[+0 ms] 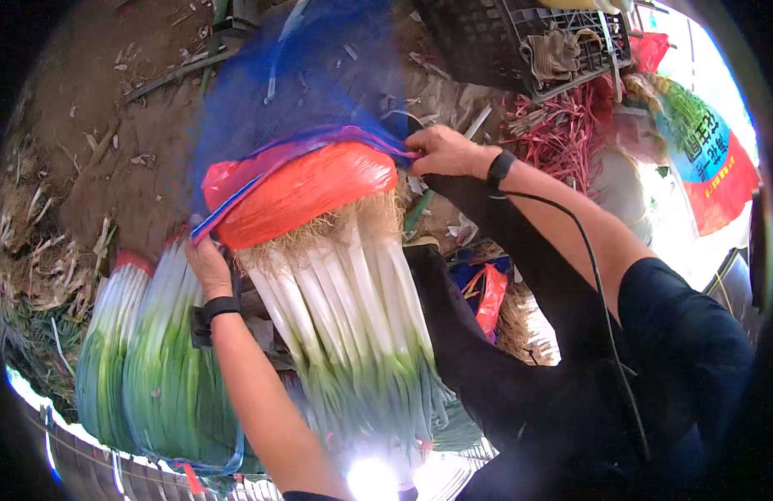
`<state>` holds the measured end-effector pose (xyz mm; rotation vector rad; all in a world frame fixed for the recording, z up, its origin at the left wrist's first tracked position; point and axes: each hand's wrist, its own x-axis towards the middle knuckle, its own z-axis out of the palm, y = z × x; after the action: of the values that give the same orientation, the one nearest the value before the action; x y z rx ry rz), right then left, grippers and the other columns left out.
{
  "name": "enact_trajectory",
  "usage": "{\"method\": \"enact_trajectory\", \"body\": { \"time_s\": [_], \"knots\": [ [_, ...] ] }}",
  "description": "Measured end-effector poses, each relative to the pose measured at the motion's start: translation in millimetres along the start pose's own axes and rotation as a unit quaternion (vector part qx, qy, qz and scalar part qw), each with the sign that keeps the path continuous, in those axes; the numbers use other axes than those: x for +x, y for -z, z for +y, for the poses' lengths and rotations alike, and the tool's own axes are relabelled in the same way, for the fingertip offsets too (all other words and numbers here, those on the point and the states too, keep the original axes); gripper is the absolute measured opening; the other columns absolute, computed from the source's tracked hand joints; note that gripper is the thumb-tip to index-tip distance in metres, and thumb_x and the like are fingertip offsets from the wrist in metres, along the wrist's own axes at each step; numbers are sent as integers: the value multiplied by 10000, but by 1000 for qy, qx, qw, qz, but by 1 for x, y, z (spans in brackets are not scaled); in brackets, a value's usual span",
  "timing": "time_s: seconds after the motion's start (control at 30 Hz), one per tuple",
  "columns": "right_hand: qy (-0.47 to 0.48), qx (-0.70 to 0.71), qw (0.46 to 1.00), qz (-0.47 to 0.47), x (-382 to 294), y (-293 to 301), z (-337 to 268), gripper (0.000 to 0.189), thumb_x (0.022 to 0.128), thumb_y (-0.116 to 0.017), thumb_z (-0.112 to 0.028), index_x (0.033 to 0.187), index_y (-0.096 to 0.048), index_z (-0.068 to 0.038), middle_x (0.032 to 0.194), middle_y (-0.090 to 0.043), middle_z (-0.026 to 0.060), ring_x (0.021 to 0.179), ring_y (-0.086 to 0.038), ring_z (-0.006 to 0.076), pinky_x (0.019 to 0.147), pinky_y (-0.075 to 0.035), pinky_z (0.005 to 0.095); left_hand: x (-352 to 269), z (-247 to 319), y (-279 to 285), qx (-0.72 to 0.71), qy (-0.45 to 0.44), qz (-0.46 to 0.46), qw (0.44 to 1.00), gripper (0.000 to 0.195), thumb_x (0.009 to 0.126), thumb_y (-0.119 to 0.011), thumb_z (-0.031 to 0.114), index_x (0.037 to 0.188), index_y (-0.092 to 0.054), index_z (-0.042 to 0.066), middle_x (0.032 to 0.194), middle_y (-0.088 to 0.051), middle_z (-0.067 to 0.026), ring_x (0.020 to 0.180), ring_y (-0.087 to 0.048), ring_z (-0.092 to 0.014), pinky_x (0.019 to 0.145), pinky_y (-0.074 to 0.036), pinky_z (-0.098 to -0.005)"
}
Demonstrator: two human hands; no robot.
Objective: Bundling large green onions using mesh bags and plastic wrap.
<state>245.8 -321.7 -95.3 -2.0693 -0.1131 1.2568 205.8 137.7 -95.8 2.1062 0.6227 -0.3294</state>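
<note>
In front of me lies a large bunch of long green onions, white stems and roots toward the far side, green leaves toward me. A red plastic bag covers the far root end, leaving a fringe of roots showing. A blue mesh bag with a blue-and-pink rim spreads beyond it. My left hand grips the rim at the left of the bunch. At the right, my right hand pinches the same rim, which stretches between both hands over the red plastic.
Bagged green onion bunches stand at the left. Loose trimmings lie beyond them on the soil. A black plastic crate holding a glove is at the upper right, near a pile of red ties and a printed sack. A cable runs along my right arm.
</note>
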Motion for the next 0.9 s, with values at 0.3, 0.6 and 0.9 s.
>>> {"method": "enact_trajectory", "body": {
  "time_s": [0.3, 0.6, 0.9],
  "knots": [
    [113, -230, 954, 155, 165, 9, 37, 279, 887, -614, -301, 980, -654, -42, 849, -675, 226, 824, -644, 442, 723, -512, 521, 122, -44, 7, 57, -41, -13, 997, 469, 1002, -464, 408, 1062, -625, -28, 905, -668, -183, 838, -629, -258, 792, -490, -412],
    [262, -91, 950, 147, 118, -77, 80, 215, 918, -525, -149, 1003, -661, -6, 849, -659, 171, 783, -674, 323, 709, -531, 410, 39, -119, -8, 106, -88, -3, 991, 413, 984, -504, 364, 1117, -645, -1, 1022, -694, -69, 921, -622, -189, 852, -487, -381],
    [3, 193, 949, 250, 10, -44, -26, 190, 932, -559, -112, 1062, -649, -7, 934, -675, 102, 861, -634, 216, 771, -493, 320, -3, -8, -34, -235, 62, -26, 970, 618, 1010, -417, 515, 1156, -663, -33, 1136, -669, -72, 999, -580, -172, 895, -443, -349]
  ]
}}
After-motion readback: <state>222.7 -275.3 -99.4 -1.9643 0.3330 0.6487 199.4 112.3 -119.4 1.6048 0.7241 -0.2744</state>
